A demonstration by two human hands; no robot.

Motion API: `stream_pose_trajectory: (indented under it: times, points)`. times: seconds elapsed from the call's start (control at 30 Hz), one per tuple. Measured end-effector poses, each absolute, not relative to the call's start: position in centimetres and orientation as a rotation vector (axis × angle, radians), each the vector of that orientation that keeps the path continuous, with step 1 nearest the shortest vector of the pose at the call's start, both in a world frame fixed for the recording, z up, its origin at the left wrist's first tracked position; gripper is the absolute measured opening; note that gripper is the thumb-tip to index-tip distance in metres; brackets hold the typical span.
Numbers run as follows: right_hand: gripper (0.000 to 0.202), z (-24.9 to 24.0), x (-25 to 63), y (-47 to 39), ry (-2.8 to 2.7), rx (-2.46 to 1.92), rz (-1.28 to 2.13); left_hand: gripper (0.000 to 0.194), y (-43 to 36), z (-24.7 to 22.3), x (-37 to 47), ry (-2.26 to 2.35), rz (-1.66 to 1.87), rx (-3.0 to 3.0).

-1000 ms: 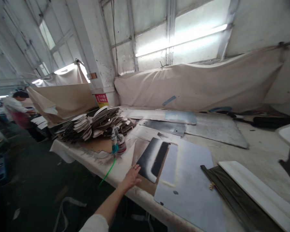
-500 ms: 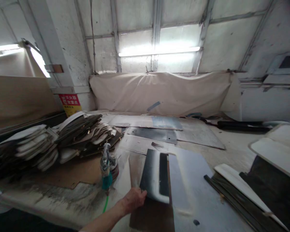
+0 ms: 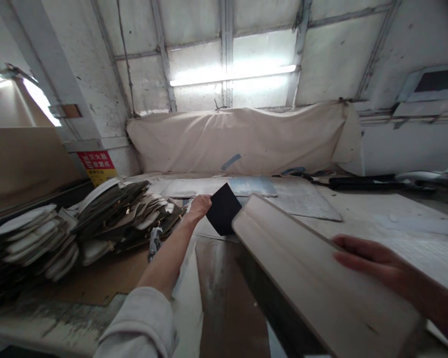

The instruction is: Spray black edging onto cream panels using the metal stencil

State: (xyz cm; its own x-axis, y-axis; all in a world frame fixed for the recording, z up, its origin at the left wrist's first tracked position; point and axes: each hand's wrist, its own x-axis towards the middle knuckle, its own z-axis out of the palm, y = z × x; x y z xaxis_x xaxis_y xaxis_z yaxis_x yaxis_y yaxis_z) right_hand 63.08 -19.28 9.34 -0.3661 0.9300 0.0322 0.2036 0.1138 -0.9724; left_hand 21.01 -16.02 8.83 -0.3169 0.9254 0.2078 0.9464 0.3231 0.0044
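Note:
Stretched forward over the table, my left hand [image 3: 200,206] pinches the left corner of a dark, square-cornered sheet [image 3: 223,211]. On the right, my right hand [image 3: 369,261] grips the edge of a long pale panel [image 3: 302,268] with a dark underside, which is tilted and slightly blurred. The panel's far end overlaps the dark sheet's right corner in view. Beneath them lies a brown board [image 3: 233,298]. A spray gun [image 3: 155,242] stands left of my left forearm, partly hidden by it.
Stacked dark and white pieces [image 3: 115,214] lie on cardboard [image 3: 97,278] at the left. Flat pale boards [image 3: 306,196] rest at the table's back, before a hanging cloth [image 3: 239,139]. A black long object [image 3: 362,182] is at the back right.
My left hand has moved forward with the dark sheet, off the brown board. My right hand has come into view holding the pale panel. The view has shifted slightly to the right.

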Motion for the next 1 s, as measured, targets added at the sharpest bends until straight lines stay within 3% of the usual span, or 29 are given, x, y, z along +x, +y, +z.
stream_pose_trajectory:
  times: [0.07, 0.13, 0.3, 0.4, 0.73, 1.0]
  points:
    - [0.033, 7.1, 60.0, -19.7, -1.614, -1.114, 1.569, 0.029, -13.1, 10.6, 20.6, -2.367, -0.173, -1.762]
    - [0.032, 2.9, 56.6, -20.0, -1.528, -1.108, 1.594, 0.028, -10.5, 11.9, 20.4, -2.315, -0.16, -1.805]
    - [0.032, -10.4, 48.0, -17.9, -1.71, -1.235, 1.094, 0.026, -6.2, 13.1, 19.4, -2.223, -0.117, -1.883]
    - [0.032, -15.2, 45.3, -16.0, -1.682, -1.373, 1.021, 0.026, -5.4, 12.9, 18.9, -2.198, -0.098, -1.896]
    - [0.035, -18.5, 48.3, -13.7, -1.663, -1.545, 0.938, 0.032, -6.9, 12.6, 18.9, -2.166, -0.084, -1.908]
    - [0.026, -19.5, 50.5, -12.4, -1.801, -1.654, 0.829, 0.033, -7.2, 10.9, 18.6, -2.128, -0.075, -1.903]
